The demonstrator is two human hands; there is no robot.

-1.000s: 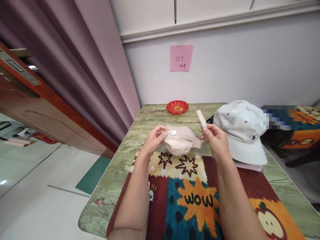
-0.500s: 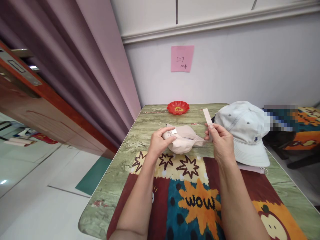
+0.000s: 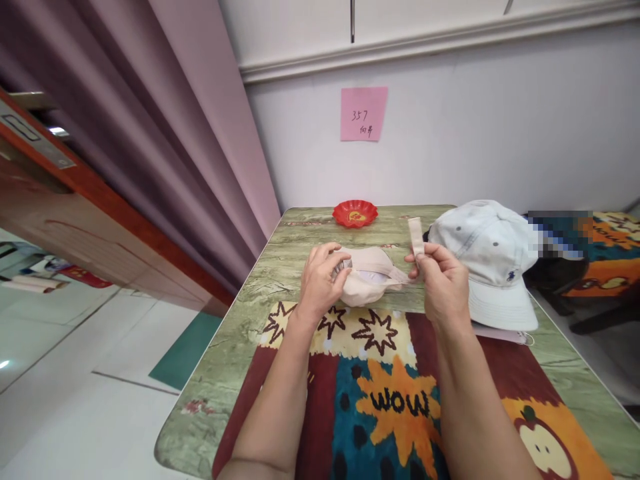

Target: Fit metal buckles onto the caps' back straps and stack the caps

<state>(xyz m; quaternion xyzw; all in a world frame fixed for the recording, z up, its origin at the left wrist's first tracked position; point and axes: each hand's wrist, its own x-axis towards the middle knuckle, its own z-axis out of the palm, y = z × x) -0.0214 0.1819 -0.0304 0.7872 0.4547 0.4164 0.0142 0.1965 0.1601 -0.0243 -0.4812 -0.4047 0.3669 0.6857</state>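
A pale pink cloth piece (image 3: 367, 288) with a rounded, hollow body is held just above the table between both hands. Its kind is unclear. My left hand (image 3: 323, 277) grips the left end between thumb and fingers, beside a small greyish label. A narrow part of the cloth runs from the body toward my right hand (image 3: 441, 277). There, thumb and fingers pinch a flat strap (image 3: 415, 232) whose free end sticks up above them. A pale blue cap (image 3: 485, 240) sits close to the right of that hand, brim toward me.
A red scalloped dish (image 3: 355, 214) stands at the back of the wood-patterned table (image 3: 220, 373). A colourful printed mat (image 3: 360, 440) lies in front. A curtain (image 3: 215, 120) hangs at the left; a pink note (image 3: 363, 115) is on the wall behind.
My left hand has turned the left end of the cloth, so a greyish label shows there. The hollow body looks wider open. My right hand keeps its pinch on the strap, which has turned slightly.
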